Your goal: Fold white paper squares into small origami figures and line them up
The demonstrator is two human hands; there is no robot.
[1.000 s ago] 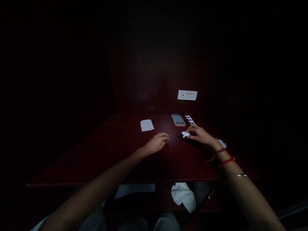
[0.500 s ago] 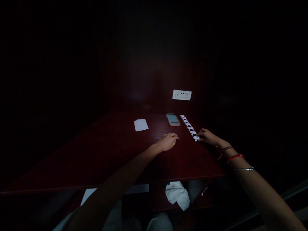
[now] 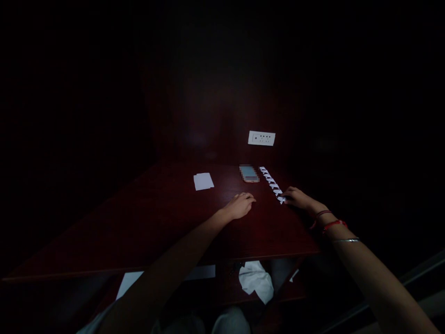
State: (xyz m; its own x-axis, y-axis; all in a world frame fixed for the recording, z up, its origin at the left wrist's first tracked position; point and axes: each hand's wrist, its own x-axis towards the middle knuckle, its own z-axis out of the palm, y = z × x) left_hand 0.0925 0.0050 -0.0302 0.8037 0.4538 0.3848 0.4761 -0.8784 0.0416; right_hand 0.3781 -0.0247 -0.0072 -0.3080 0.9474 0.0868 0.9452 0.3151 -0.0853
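Note:
A line of small white folded paper pieces (image 3: pixel 272 183) runs slantwise over the dark red table; I cannot tell whether they are joined. My right hand (image 3: pixel 299 197) is at its near end, with curled fingers closed on the last paper piece (image 3: pixel 281 199). Palm down on the tabletop, my left hand (image 3: pixel 239 205) holds nothing, its fingers stretched toward the right. Beyond it lies a phone (image 3: pixel 249 173), its screen blurred. A small stack of white paper (image 3: pixel 203 181) lies farther left.
A white socket plate (image 3: pixel 262 138) is on the wall behind the table (image 3: pixel 139 218). Below the table's front edge, a crumpled white cloth or paper (image 3: pixel 256 280) and a white sheet (image 3: pixel 200 272) lie on a lower shelf. The surroundings are very dark.
My right hand has shifted very slightly left, staying at the near paper piece. My left hand stays in nearly the same place. The whole view has moved a little.

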